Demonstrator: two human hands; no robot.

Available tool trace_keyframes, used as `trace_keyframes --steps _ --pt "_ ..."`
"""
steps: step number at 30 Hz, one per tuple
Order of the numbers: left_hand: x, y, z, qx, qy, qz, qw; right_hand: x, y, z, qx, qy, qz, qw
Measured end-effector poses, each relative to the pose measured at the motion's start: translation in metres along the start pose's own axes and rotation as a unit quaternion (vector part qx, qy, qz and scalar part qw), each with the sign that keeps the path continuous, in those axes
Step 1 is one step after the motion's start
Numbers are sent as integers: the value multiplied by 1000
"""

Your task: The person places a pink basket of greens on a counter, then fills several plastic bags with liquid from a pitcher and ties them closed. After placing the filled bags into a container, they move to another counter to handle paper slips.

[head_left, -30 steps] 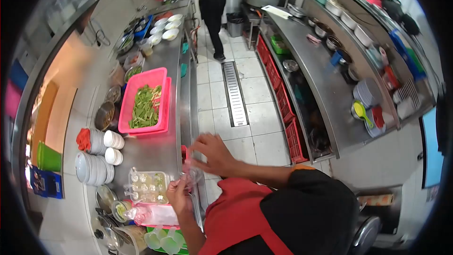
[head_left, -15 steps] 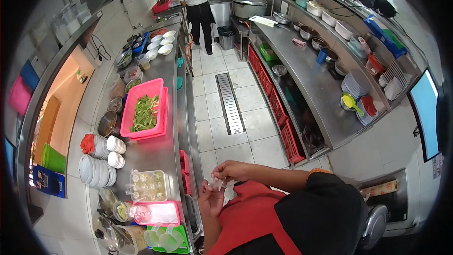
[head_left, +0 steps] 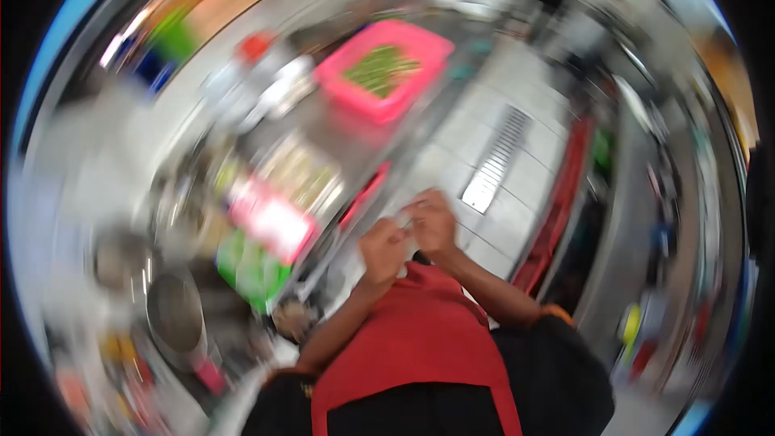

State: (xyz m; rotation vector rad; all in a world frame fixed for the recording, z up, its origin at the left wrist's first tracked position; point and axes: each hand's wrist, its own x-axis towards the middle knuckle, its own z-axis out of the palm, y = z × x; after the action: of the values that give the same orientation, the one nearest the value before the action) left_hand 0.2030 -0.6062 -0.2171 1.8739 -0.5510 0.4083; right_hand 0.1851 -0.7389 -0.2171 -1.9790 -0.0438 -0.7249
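In front of the red apron (head_left: 412,315), my left hand (head_left: 383,249) and my right hand (head_left: 432,222) are close together, both with fingers curled. Something small and pale shows between their fingertips, too blurred to name. To the left, on the steel counter, lie a pink tray (head_left: 270,222) with a white top, a clear container (head_left: 303,173) of small packed items and a green tray (head_left: 250,270). Farther along stands a pink basin (head_left: 387,109) holding green leaves.
White bowls (head_left: 234,93) are stacked by the wall. A floor drain (head_left: 496,161) runs along the tiled aisle. On the right are red crates (head_left: 557,210) below a steel counter (head_left: 617,218). A round pan (head_left: 176,311) sits at the lower left.
The view has swung left and blurred, so the counter appears tilted. Both hands remain close together around the small pale thing, and both forearms now show.
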Motion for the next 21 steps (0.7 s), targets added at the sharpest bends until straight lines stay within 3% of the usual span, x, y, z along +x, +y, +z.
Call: trace_keyframes --steps 1,2,3,4,5,7,8,10,11,13,14,15,17,18,19,20,21 --pt "2 5 2 29 34 -25 999 5 10 2 -106 -24 9 994" --pt "14 8 -1 53 60 -26 996 18 13 -4 -95 -71 26 993" --pt "21 0 -6 32 52 -82 995 20 22 -3 84 -119 155 977" --pt "17 -6 -14 -2 40 -132 991 20 14 -2 138 -157 164 964" --pt "16 -2 -20 20 74 -163 984 19 3 -5 105 -231 158 954" --pt "29 7 -26 -178 159 -286 928 21 5 8 215 -305 194 908" --pt "21 4 -28 -168 180 -294 924 23 1 12 221 -327 192 899" --pt "1 0 -41 -212 43 -394 893 34 -12 18 378 -325 264 826" --pt "-9 0 -43 -208 58 -398 892 37 -5 22 380 -340 265 819" --pt "-32 6 -45 -184 88 -357 912 41 11 30 409 -515 260 707" --pt "-33 18 -54 -217 99 -386 891 42 9 36 426 -550 302 652" --pt "-44 17 -56 -219 109 -391 887 43 8 41 422 -558 306 646" --pt "-63 10 -60 -444 187 -385 787 45 4 56 392 -626 306 601" --pt "-70 12 -63 -502 213 -371 751 41 -2 67 342 -587 271 681" --pt "-76 11 -63 -503 219 -369 750 37 -7 77 340 -592 270 679" --pt "-81 9 -63 -537 233 -371 721 33 -10 88 250 -516 79 816" --pt "-84 6 -66 -570 244 -372 691 27 -15 98 146 -402 -117 896"
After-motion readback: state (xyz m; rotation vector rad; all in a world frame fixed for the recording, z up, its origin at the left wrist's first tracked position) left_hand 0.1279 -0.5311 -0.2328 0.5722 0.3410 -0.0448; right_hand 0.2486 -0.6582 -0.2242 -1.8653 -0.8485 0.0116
